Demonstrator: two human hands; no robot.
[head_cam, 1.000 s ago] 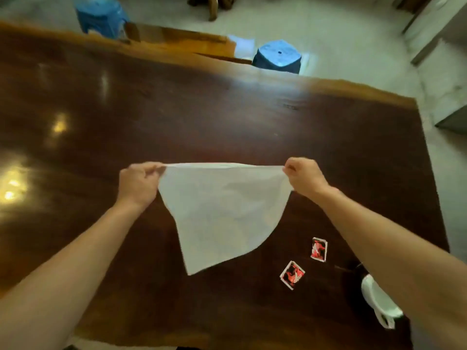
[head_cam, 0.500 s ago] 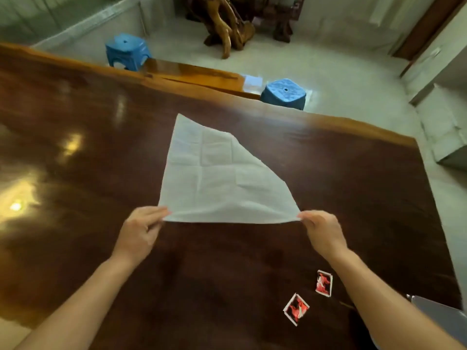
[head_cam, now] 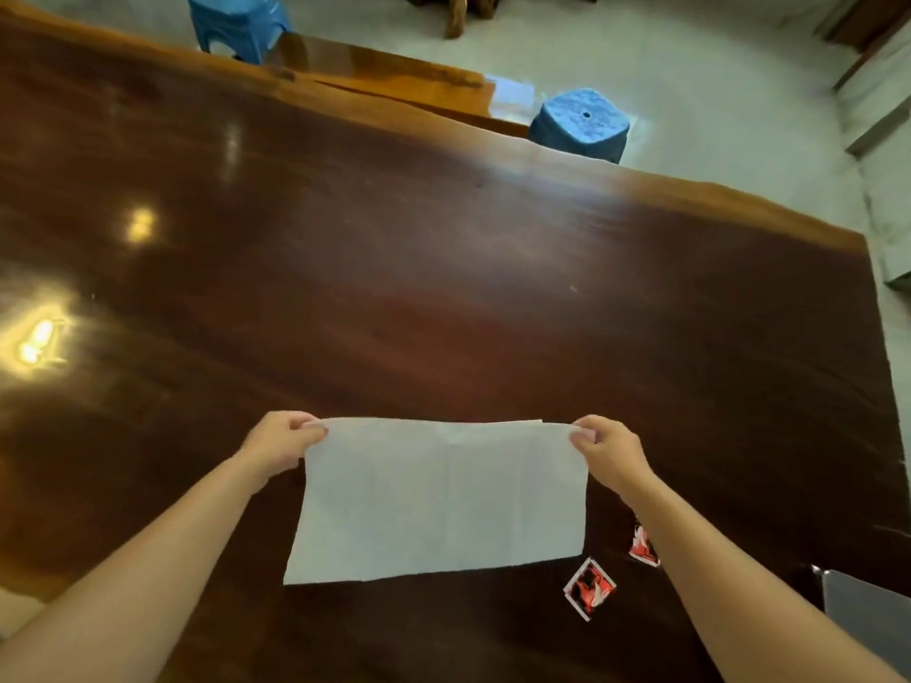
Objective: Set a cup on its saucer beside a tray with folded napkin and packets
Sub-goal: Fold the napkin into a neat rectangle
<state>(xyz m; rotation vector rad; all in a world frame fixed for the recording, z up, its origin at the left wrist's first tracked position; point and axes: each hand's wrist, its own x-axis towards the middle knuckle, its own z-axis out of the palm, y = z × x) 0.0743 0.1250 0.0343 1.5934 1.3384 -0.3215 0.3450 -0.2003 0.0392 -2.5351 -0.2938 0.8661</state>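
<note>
A white paper napkin [head_cam: 438, 500] lies folded in half as a wide rectangle on the dark wooden table [head_cam: 443, 298]. My left hand [head_cam: 281, 446] pinches its far left corner and my right hand [head_cam: 609, 448] pinches its far right corner. Two red-and-white packets lie to the right of the napkin: one packet [head_cam: 589, 588] just past its near right corner, the other packet [head_cam: 642, 547] partly hidden by my right forearm. A grey tray corner [head_cam: 862, 613] shows at the right edge. No cup or saucer is in view.
The table's far edge runs diagonally across the top. Beyond it stand two blue plastic stools [head_cam: 581, 123] [head_cam: 236, 22] and a wooden bench [head_cam: 384, 81] on a pale floor. Light glares on the table's left side.
The napkin was held up, then flung flat away from me as a triangle. Now it is folded over toward me into a rectangle, with both hands on its far corners.
</note>
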